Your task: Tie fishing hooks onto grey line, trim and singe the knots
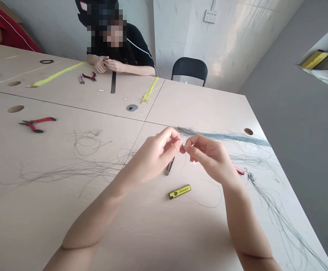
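Note:
Over the middle of the table (141,233), my left hand (164,148) and my right hand (209,154) meet fingertip to fingertip. Both are closed in a pinch on a thin grey thread (185,162), a fine length of which hangs below the fingers. Whatever small piece lies between the tips is mostly hidden. Under my hands, tweezers (169,167) lie partly covered by the left one. Closer to me is a yellow lighter (180,192) with dark ends. A loose thread curves on the table to its right.
Loose grey threads (76,171) spread at left, near red-handled pliers (37,123). A blue thread bundle (231,137) lies behind my hands, a grey bundle (277,210) at right. Across the table, a person (135,45) works near yellow threads (149,92) and a ruler (113,82).

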Demonstrator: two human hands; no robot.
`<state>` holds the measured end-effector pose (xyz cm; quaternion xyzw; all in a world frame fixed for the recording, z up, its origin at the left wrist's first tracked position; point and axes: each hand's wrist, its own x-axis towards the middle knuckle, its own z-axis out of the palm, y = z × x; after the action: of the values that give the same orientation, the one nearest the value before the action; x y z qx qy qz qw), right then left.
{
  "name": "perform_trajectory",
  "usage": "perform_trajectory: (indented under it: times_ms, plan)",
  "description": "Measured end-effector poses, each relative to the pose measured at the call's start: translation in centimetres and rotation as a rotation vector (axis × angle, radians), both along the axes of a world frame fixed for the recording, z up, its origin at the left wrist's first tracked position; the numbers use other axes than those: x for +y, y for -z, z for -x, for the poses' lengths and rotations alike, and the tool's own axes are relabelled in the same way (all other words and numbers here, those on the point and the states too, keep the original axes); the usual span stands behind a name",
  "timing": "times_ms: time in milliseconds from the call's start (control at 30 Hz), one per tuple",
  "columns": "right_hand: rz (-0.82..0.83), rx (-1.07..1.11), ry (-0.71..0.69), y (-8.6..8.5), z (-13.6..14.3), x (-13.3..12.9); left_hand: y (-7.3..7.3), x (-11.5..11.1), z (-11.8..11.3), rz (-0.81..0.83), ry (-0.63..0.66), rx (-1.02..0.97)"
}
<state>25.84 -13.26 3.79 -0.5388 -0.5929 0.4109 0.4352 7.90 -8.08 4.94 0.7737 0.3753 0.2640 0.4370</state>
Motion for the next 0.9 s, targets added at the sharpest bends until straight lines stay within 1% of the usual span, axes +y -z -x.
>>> perform_trajectory:
  times_ms: [133,233,333,433,567,600,767,900]
  plan:
    - [-0.016,0.037,0.005,0.3,0.2,0.1,0.1,-0.2,-0.2,0.044,0.0,-0.037]
    - [-0.025,0.052,0.048,0.8,0.5,0.4,0.5,-0.4,-0.5,0.039,-0.048,-0.07]
    - [-0.048,0.038,0.073,1.1,0.8,0.6,0.6,-0.7,-0.6,0.025,-0.098,-0.051]
    - [-0.07,0.001,0.093,1.1,0.8,0.6,0.6,-0.7,-0.7,0.02,-0.121,-0.034]
    - [-0.109,0.028,0.204,1.0,0.3,0.6,0.5,-0.5,-0.7,0.024,-0.14,-0.128]
    - [-0.12,0.037,0.214,1.0,0.2,0.6,0.4,-0.4,-0.8,0.02,-0.149,-0.156]
    - [-0.142,0.018,0.097,0.8,0.4,0.5,0.2,-0.1,-0.9,0.054,-0.187,-0.247]
    - [-0.143,0.044,0.116,0.9,0.7,0.6,0.1,-0.2,-1.1,0.083,-0.205,-0.259]
